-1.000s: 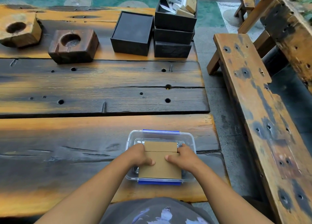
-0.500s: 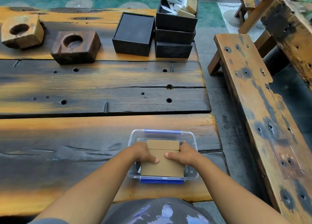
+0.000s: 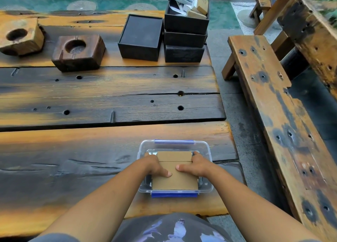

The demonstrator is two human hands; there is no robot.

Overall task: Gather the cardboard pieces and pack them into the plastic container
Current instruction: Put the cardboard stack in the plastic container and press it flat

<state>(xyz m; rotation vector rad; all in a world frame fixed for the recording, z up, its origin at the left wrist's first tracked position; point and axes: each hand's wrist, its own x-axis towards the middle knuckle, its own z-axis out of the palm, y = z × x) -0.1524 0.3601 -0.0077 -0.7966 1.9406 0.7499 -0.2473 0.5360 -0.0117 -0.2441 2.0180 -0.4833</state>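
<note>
Your left hand (image 3: pixel 155 166) and right hand (image 3: pixel 196 166) clamp the cardboard pieces (image 3: pixel 175 176) in the plastic container (image 3: pixel 206 148); long axis 12–6 o'clock.

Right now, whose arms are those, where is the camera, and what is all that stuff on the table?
There is no machine here. A person wears a camera on their head, so you look down along their own arms. The left hand and right hand grip the sides of a stack of cardboard pieces, thumbs on top, pressing it into a clear plastic container with blue clips. It sits on a wooden table. Farther away stand two wooden blocks with round hollows and some black boxes; the top one of a stack holds papers. A wooden bench is on the right.
</note>
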